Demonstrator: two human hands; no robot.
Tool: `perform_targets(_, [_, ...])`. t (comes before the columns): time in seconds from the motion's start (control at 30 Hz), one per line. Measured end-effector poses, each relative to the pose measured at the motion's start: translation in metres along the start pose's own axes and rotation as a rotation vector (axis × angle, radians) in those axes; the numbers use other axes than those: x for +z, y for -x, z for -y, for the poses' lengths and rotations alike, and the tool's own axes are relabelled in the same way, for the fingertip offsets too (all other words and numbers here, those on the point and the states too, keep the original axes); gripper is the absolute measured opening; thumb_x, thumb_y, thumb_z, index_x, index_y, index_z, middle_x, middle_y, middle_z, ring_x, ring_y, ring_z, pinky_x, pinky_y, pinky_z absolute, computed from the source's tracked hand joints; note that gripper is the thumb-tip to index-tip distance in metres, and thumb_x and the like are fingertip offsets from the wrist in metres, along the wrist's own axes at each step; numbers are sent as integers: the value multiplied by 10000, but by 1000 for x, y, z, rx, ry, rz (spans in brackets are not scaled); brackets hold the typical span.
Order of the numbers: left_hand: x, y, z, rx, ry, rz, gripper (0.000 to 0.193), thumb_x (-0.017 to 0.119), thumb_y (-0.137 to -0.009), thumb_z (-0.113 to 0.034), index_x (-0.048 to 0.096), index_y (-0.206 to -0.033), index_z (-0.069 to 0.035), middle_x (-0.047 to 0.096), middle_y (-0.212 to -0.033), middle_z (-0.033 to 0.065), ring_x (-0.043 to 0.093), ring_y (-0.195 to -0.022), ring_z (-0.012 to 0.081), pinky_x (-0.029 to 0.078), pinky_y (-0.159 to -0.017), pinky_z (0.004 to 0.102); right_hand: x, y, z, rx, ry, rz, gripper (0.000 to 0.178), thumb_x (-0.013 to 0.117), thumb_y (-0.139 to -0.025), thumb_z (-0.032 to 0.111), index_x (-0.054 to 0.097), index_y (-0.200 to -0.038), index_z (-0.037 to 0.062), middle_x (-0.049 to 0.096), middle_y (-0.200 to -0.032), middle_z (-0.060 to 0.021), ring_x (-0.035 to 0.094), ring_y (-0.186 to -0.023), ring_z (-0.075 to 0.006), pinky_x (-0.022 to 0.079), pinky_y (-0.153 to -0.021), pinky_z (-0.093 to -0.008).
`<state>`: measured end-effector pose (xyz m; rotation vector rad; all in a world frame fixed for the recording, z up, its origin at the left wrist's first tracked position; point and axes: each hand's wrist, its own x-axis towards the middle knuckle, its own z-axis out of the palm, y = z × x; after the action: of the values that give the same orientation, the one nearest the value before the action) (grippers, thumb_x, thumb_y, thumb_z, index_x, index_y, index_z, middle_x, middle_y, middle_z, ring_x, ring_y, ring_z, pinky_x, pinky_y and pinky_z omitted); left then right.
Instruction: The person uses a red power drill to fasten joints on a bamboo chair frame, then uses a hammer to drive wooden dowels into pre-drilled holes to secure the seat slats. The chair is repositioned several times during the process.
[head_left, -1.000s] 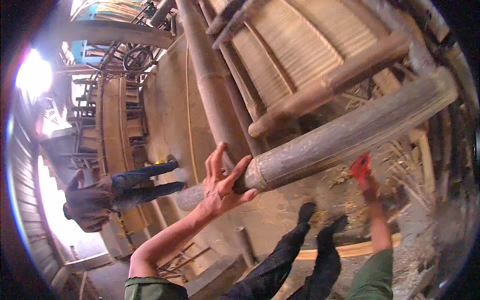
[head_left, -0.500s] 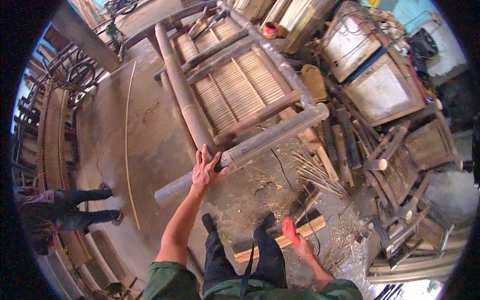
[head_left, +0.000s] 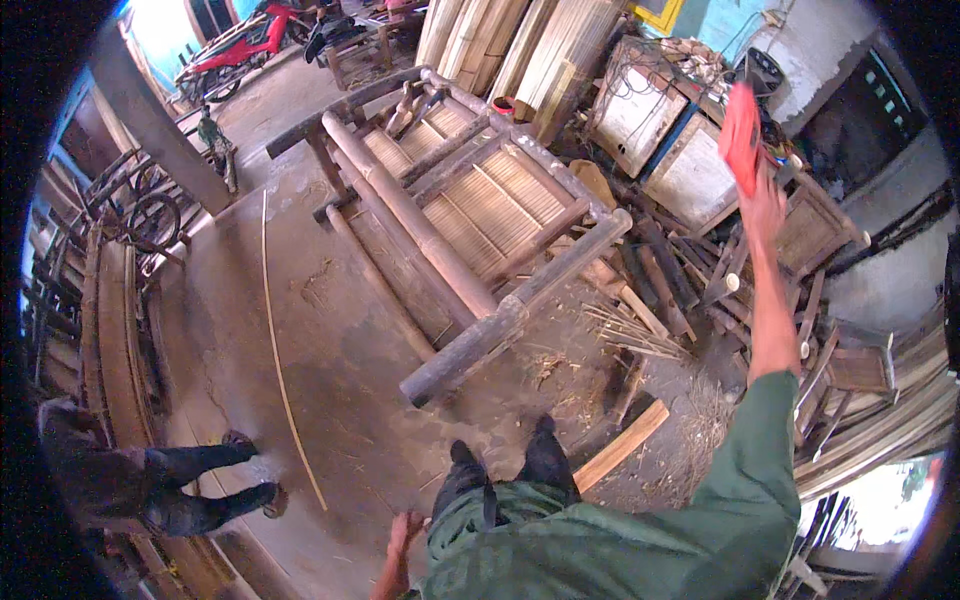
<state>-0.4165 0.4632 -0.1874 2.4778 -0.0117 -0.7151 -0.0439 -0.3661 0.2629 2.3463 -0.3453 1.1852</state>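
Observation:
My right hand (head_left: 765,208) is raised high at the right and closed around a red tool (head_left: 741,140). The tool is smeared by motion, so its exact kind is unclear. My left hand (head_left: 404,532) hangs low beside my body, seemingly loose with nothing visible in it. In front of me lies a bamboo frame, with a thick dark bamboo pole (head_left: 465,347) across its near end and a long brown bamboo pole (head_left: 410,215) along its left. Slatted bamboo panels (head_left: 497,215) fill its inside. Neither hand touches the frame.
A long thin bamboo strip (head_left: 275,345) lies on the floor to the left, near a standing person (head_left: 190,485). A wooden plank (head_left: 625,443) and thin sticks (head_left: 630,330) lie right of my feet. Cabinets (head_left: 690,165) and stacked bamboo pieces stand beyond. A red motorbike (head_left: 240,50) is far left.
My left hand has let go of the frame's near corner and dropped to my side. My right hand has swung up and outward with the red tool. The view has shifted.

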Motion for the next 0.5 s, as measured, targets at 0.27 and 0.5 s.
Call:
perform_targets(0.27, [-48, 109, 105, -781, 883, -336, 252, 613, -883, -287, 554, -936, -49, 641, -768, 142, 631, -626, 232, 490, -498, 346, 58, -88, 181, 289, -1174, -120, 425, 716, -779, 125, 574, -1171, 42, 676, -952, -132, 653, -861, -236, 494, -771, -359])
perform_targets(0.5, [-72, 17, -47, -627, 1100, -143, 270, 573, -908, -279, 575, -1008, -28, 669, -880, 145, 664, -756, 238, 531, -622, 347, 135, 14, 287, 276, -975, 49, 547, 750, -735, 211, 552, -1211, 28, 645, -924, -192, 620, -846, -392, 479, -764, -462])
